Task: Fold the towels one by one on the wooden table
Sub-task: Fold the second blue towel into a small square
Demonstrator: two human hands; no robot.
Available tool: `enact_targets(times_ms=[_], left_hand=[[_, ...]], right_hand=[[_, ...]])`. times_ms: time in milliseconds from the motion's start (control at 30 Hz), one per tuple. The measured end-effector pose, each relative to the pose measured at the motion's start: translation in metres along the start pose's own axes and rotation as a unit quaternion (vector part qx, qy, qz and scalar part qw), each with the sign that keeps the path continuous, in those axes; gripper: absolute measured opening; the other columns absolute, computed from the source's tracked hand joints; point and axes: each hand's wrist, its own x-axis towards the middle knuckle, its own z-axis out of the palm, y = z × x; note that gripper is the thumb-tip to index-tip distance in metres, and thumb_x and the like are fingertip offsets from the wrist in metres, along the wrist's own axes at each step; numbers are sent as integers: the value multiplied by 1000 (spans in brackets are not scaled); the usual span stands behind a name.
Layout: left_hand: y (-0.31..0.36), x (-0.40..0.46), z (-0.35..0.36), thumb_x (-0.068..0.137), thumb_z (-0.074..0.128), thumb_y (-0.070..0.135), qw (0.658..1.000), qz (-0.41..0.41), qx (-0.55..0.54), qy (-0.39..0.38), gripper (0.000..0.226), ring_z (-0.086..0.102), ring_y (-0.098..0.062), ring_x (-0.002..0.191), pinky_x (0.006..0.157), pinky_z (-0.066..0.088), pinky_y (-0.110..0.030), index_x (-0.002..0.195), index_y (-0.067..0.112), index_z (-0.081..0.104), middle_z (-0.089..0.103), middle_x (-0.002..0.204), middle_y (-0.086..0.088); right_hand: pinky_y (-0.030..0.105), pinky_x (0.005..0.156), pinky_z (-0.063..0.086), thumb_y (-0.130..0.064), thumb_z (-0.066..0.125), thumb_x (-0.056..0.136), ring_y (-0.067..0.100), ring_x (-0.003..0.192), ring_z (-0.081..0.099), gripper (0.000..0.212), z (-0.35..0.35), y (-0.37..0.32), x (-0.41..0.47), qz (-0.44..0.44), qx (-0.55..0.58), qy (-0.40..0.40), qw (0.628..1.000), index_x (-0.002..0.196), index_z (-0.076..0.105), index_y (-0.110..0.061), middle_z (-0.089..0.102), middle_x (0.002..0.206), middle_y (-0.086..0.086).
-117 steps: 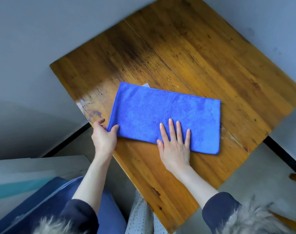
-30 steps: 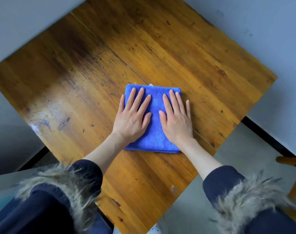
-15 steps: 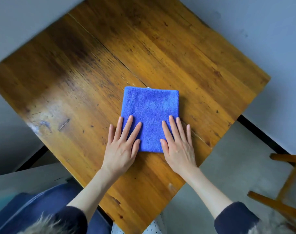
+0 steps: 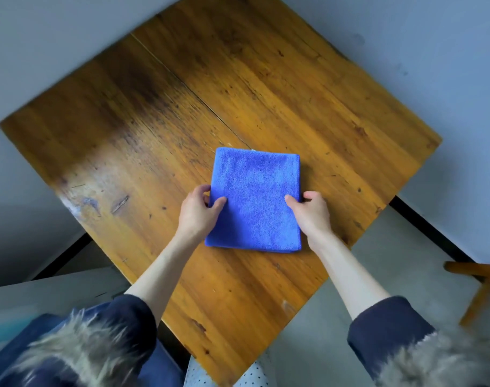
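Observation:
A blue towel (image 4: 256,196), folded into a near-square, lies flat in the middle of the wooden table (image 4: 154,121). My left hand (image 4: 200,210) pinches the towel's left edge, thumb on top and fingers curled under the side. My right hand (image 4: 312,212) grips the right edge the same way. Both hands sit about halfway along the towel's sides. A small white tag peeks out at the towel's far edge.
The table stands cornerwise between grey-blue walls, its near corner pointing at me. A wooden chair frame (image 4: 478,289) stands on the grey floor at the right. A pale blue box or board (image 4: 42,297) lies at the lower left.
The towel went from a long rectangle to a folded square. My hands, pressed flat on its near part half a second ago, have moved apart and now grip its left and right edges.

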Motion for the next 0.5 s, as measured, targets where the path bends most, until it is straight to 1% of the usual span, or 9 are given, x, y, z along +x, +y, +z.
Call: enact_targets(times_ms=[67, 100, 167, 233, 300, 400, 433, 467, 500], left_hand=[[0, -2, -1, 84, 63, 26, 1000, -10, 5, -14, 40, 57, -29, 93, 75, 42, -33, 121, 12, 53, 60, 93, -10], [-1, -5, -1, 84, 63, 25, 1000, -13, 3, -20, 40, 57, -28, 92, 73, 42, -32, 120, 12, 53, 58, 89, -7], [-8, -14, -1, 84, 63, 24, 999, -21, -15, -39, 38, 57, -26, 85, 70, 45, -33, 118, 14, 52, 56, 84, -2], [-20, -29, -3, 84, 65, 23, 996, -35, -59, -60, 34, 54, -21, 76, 66, 44, -33, 113, 16, 51, 54, 77, -1], [-33, -46, -5, 83, 66, 21, 991, -57, -101, -69, 30, 51, -17, 69, 61, 43, -30, 108, 19, 50, 51, 73, 1], [-50, -70, -14, 84, 66, 19, 981, -89, -154, -72, 27, 51, -10, 61, 49, 42, -19, 105, 21, 50, 51, 69, 5], [-54, -77, -20, 84, 66, 19, 979, -97, -162, -75, 27, 52, -7, 59, 48, 42, -17, 105, 21, 51, 53, 70, 6], [-57, -82, -27, 84, 66, 19, 977, -103, -168, -76, 27, 53, -7, 60, 51, 45, -19, 106, 21, 51, 53, 71, 6], [-59, -86, -34, 84, 66, 18, 976, -107, -173, -78, 28, 54, -9, 62, 55, 48, -24, 107, 21, 51, 53, 71, 5]], right_hand=[[39, 86, 49, -29, 67, 83, 19, 88, 55, 39, 0, -3, 3, 27, 18, -18, 999, 113, 51, -10, 53, 97, 0], [39, 83, 50, -26, 68, 82, 20, 87, 56, 35, 0, -3, 3, 32, 23, -28, 999, 109, 51, -11, 54, 96, 0], [35, 76, 51, -19, 68, 82, 21, 85, 60, 30, -2, 0, 0, 43, 46, -57, 996, 106, 54, -8, 61, 99, 2], [33, 69, 52, -15, 65, 83, 21, 80, 63, 21, -3, 4, -7, 58, 50, -95, 993, 101, 59, -5, 66, 102, 8], [32, 69, 51, -13, 65, 83, 21, 81, 63, 21, -2, 8, -18, 63, 32, -120, 990, 101, 60, -3, 66, 103, 10], [32, 70, 52, -15, 65, 83, 22, 88, 63, 21, 3, 13, -39, 52, 6, -152, 987, 101, 58, -6, 64, 102, 7], [32, 69, 51, -15, 64, 83, 21, 87, 63, 19, 6, 12, -48, 41, 1, -163, 986, 99, 57, -8, 64, 101, 6], [31, 67, 51, -15, 64, 83, 18, 86, 63, 17, 9, 10, -57, 29, -5, -173, 984, 97, 56, -9, 64, 100, 4], [30, 66, 50, -15, 64, 83, 16, 84, 62, 16, 12, 7, -64, 16, -9, -183, 983, 96, 56, -10, 64, 99, 3]])
